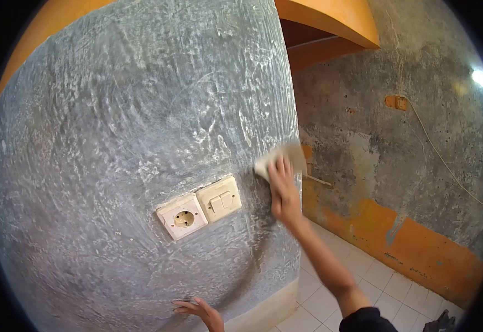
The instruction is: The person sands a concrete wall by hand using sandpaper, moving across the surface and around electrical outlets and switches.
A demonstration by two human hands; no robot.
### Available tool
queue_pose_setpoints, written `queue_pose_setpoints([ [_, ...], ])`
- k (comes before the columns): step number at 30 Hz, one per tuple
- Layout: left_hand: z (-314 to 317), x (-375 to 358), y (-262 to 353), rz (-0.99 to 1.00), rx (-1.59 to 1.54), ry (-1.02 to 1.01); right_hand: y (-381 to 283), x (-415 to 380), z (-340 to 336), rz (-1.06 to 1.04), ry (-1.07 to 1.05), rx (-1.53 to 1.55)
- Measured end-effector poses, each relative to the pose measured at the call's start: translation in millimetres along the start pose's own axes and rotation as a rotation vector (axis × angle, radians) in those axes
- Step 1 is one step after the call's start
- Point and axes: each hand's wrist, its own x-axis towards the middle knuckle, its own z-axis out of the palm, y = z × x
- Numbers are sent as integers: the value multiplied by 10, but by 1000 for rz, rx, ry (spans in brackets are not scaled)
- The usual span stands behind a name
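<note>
Near the right edge of a rough gray wall (114,116), the right hand (283,191) grips a pale sheet (293,156), partly blurred, against the surface, above and to the right of a light switch (220,201). A power socket (184,219) adjoins the switch on its left. Low in the view, the left hand (201,312) spreads its fingers, holding nothing, close to the wall; whether they touch it is unclear. White floor tiles (330,293) show at lower right.

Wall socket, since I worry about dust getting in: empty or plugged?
Empty: the wall socket shows its bare round recess, with no plug.
</note>
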Motion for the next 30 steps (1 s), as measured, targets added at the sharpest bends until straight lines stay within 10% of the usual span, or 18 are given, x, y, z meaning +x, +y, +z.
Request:
queue_pose_setpoints([
  [6,19,60,-13,-13,-103,-29,-119,2649,-34,-230,230,0],
  [11,-139,-183,122,95,-163,6,-197,2926,-60,-230,209,-80],
  [17,-298,-208,31,463,-421,212,-51,764,76,-138,41,-14],
  [23,-837,155,52,805,-264,331,-683,-3529,670,415,-207,20],
  [30,-1137,697,102,894,-285,388,-669,-3289,728,353,-86,-2],
])
